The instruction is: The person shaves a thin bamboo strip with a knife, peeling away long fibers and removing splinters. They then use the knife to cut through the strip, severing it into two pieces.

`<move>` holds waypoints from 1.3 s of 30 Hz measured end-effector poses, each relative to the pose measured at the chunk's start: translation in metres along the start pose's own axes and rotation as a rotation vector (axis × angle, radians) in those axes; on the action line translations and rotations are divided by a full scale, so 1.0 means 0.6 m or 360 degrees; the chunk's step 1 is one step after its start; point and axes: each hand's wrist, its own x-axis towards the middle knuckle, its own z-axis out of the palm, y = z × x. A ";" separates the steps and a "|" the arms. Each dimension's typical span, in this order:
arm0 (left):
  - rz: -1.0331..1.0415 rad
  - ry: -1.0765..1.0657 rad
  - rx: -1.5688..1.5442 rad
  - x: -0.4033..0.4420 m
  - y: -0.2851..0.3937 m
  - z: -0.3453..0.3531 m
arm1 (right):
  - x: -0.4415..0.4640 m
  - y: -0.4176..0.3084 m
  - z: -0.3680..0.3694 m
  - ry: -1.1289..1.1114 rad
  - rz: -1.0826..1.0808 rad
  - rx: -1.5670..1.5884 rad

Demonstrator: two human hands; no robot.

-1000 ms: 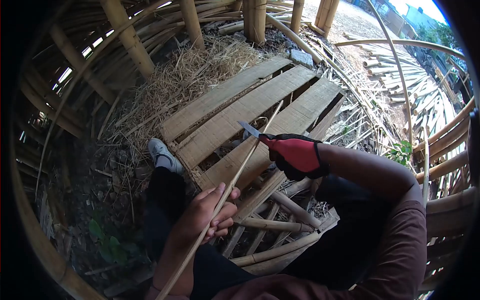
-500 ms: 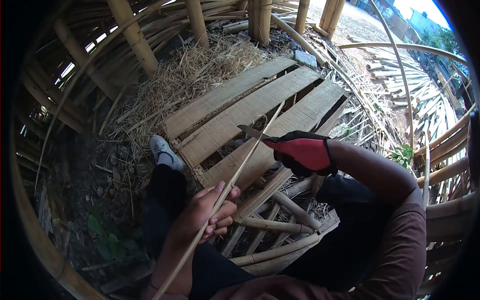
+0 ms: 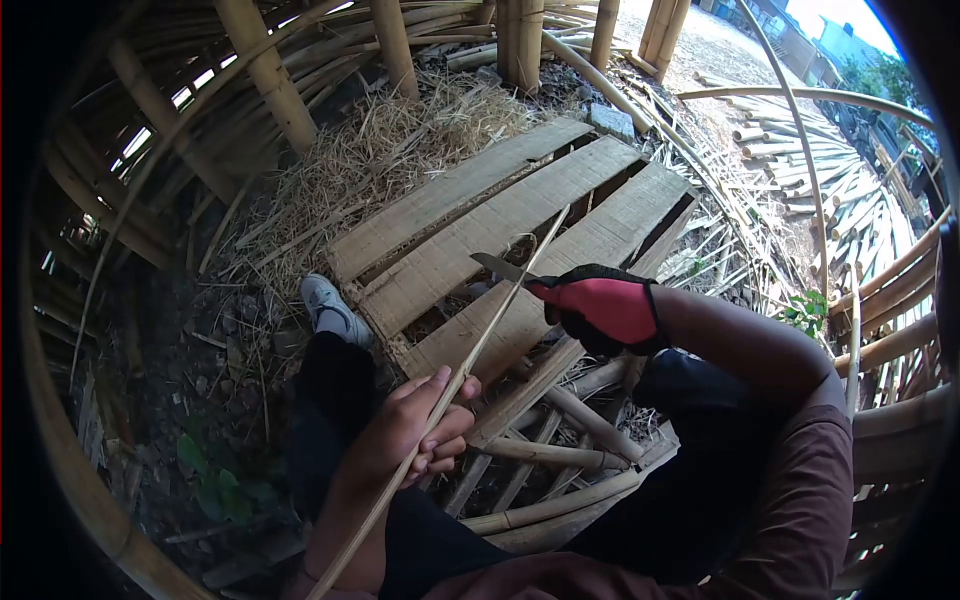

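Right now, the bare left hand (image 3: 412,425) is curling firmly around a long, thin, pale strip that looks like split bamboo (image 3: 492,328), the thumb lying along it and the fingers bending closed beneath. The strip is slanting up and away from the lap, its lower part running along the left forearm and its narrow far end pointing over a low platform of rough, pale wooden planks (image 3: 590,225).

The right hand, in a red and black glove (image 3: 608,308), is closing around a knife, the handle being hidden inside the fist. Its short, grey metal blade (image 3: 493,264) is crossing the strip well ahead of the left hand, touching or nearly touching it; the exact contact is too small to tell.

For clean work here, the blade seems to be asking for a shallow angle and light, even pressure, since so slender a strip is likely flexing or splitting if the edge is digging in. The left grip is doing best when it is bracing the strip without twisting it, with the bare fingers lying behind the edge. Strokes heading outward are probably safer than ones drawn toward the hand or the knees. A white sneaker (image 3: 325,300) is resting beside the planks, so the point is better facing away from that foot.
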 end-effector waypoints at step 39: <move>0.0024 0.0000 -0.0103 0.002 -0.003 0.002 | 0.012 0.026 0.023 0.0160 0.0013 0.0316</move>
